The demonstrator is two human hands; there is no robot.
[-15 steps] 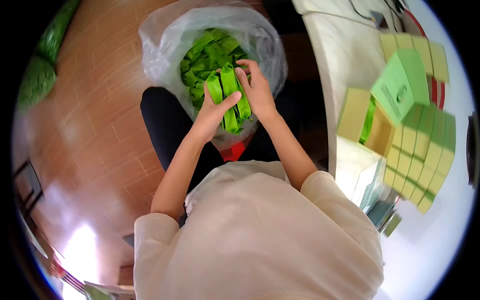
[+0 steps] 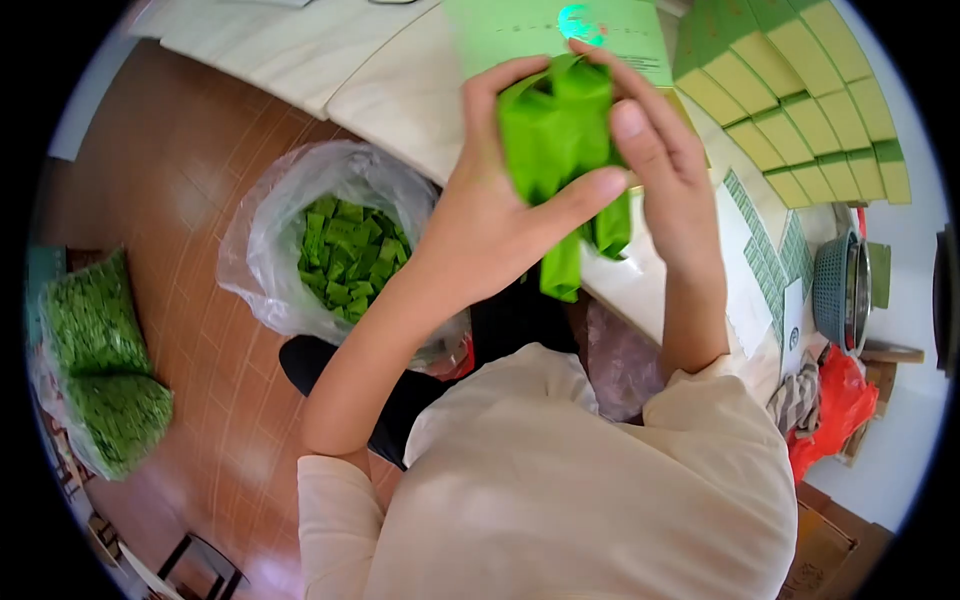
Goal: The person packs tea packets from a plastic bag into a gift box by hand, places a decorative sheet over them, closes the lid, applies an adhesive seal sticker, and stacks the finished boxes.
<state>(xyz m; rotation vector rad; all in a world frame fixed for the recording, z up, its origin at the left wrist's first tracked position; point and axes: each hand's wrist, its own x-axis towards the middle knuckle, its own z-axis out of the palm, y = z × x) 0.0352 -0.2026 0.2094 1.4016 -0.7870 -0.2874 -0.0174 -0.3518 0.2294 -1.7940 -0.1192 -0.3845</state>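
Several bright green packets stand bunched between my two hands, above the table's near edge. My left hand wraps round their left side, its thumb lying across the front. On the right side, my right hand presses them with bent fingers. Behind the bunch is the light green lid of a box, with printing and a shiny emblem. The packets partly hide the box below that lid.
A clear plastic bag of green packets stands on the floor by my leg. Stacked green boxes fill the table's far right. Further right are a blue basket and a red bag. Full green bags lie at left.
Both hands have lifted the green packets away from the floor bag and over to the table beside the open box. The view has turned toward the table.
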